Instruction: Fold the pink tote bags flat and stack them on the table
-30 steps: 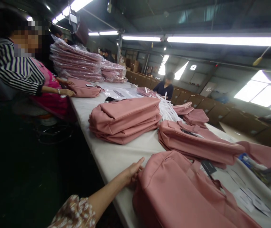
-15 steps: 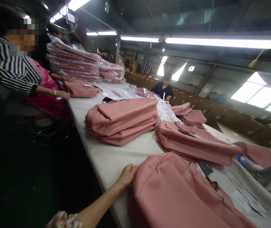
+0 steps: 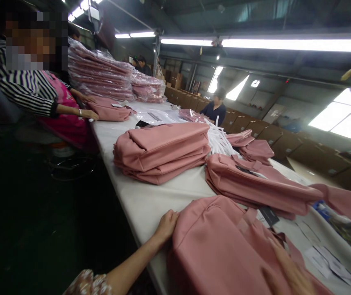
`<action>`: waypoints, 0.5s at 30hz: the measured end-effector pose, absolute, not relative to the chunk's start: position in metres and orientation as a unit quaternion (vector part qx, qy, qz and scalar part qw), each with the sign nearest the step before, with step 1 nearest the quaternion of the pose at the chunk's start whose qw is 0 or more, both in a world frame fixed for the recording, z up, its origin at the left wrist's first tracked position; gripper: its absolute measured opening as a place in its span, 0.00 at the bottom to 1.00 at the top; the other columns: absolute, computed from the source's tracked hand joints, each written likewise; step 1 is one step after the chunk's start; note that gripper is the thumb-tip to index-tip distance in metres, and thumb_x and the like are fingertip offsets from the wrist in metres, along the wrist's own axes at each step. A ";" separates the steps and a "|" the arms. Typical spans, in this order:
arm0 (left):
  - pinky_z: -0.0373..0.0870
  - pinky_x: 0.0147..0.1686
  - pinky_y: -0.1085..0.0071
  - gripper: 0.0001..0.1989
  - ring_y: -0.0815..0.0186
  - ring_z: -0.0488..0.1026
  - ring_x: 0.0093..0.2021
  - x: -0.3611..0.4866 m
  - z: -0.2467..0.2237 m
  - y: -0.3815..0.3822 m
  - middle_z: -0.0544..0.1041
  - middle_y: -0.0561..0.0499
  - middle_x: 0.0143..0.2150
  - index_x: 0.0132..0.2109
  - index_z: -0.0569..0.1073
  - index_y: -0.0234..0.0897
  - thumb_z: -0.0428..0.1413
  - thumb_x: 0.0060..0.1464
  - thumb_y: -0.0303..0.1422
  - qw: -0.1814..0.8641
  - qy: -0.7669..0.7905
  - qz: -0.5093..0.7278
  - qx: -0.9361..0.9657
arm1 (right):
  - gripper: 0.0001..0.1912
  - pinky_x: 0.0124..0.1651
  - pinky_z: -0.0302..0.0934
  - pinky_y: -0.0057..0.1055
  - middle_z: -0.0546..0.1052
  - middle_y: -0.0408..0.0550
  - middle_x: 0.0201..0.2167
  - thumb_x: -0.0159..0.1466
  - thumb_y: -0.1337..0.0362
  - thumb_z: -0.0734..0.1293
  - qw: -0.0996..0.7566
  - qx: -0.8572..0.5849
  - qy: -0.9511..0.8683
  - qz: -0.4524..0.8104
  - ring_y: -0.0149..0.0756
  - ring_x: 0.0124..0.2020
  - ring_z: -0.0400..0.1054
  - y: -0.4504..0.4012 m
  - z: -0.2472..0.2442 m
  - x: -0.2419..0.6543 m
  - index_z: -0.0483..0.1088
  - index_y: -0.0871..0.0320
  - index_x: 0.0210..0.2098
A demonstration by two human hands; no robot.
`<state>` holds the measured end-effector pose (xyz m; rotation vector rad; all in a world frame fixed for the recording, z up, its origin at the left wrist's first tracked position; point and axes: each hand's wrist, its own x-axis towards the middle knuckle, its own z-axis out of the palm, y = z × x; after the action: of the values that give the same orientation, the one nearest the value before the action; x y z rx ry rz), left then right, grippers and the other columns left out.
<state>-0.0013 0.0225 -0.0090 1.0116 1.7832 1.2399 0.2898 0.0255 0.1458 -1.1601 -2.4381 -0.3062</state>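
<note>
A pink bag with straps lies on the table right in front of me. My left hand is closed on its far left end, the fingertips partly hidden behind the edge. Over the bag's top, near the straps, my right hand is slightly blurred, with fingers stretched out and thumb apart. A dark hang tag lies beside the straps. Farther along the table is a stack of pink bags, and to its right another pink bag lies with its handle up.
White cards lie on the white-covered table at right. White strips are heaped mid-table. Plastic-wrapped bags are piled at the back. A co-worker in stripes handles a bag at left; another person is farther back.
My right hand has come into view over the near bag. My left hand keeps its place on the bag's end. The camera view has shifted slightly.
</note>
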 end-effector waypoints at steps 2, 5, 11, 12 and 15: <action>0.57 0.32 0.71 0.14 0.66 0.62 0.30 -0.004 -0.008 0.022 0.63 0.56 0.25 0.27 0.58 0.41 0.43 0.62 0.37 0.360 0.698 0.479 0.392 | 0.34 0.63 0.48 0.58 0.54 0.51 0.67 0.64 0.44 0.60 0.182 -0.405 -0.891 -0.090 0.54 0.67 0.45 0.032 0.118 0.252 0.53 0.47 0.65; 0.57 0.32 0.71 0.15 0.68 0.61 0.28 -0.011 -0.009 0.024 0.62 0.57 0.24 0.26 0.58 0.40 0.46 0.62 0.33 0.363 0.711 0.470 0.378 | 0.39 0.61 0.42 0.69 0.48 0.49 0.69 0.62 0.36 0.54 0.070 -0.383 -0.921 -0.013 0.61 0.68 0.38 0.038 0.063 0.202 0.47 0.47 0.67; 0.57 0.21 0.74 0.16 0.73 0.58 0.18 -0.019 -0.016 0.032 0.62 0.60 0.21 0.32 0.65 0.36 0.48 0.63 0.43 0.458 0.701 0.435 0.330 | 0.36 0.65 0.29 0.64 0.36 0.43 0.70 0.65 0.39 0.49 -0.034 -0.398 -0.915 0.052 0.53 0.70 0.27 0.041 0.010 0.196 0.42 0.46 0.68; 0.57 0.20 0.75 0.17 0.74 0.58 0.17 -0.020 -0.015 0.032 0.62 0.60 0.20 0.33 0.65 0.36 0.47 0.63 0.44 0.478 0.693 0.430 0.325 | 0.36 0.65 0.28 0.64 0.36 0.43 0.70 0.65 0.39 0.49 -0.036 -0.397 -0.915 0.056 0.52 0.70 0.26 0.043 0.010 0.199 0.41 0.46 0.68; 0.56 0.17 0.75 0.22 0.73 0.60 0.16 -0.027 -0.008 0.027 0.66 0.58 0.19 0.33 0.66 0.35 0.43 0.63 0.49 0.542 0.653 0.418 0.325 | 0.35 0.65 0.26 0.63 0.36 0.44 0.70 0.66 0.42 0.50 -0.039 -0.397 -0.914 0.078 0.50 0.69 0.24 0.049 0.014 0.205 0.41 0.48 0.68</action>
<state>-0.0267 0.0273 -0.0079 0.7724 1.5511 0.9925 0.2045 0.0490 0.0138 -1.2789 -2.9431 0.2508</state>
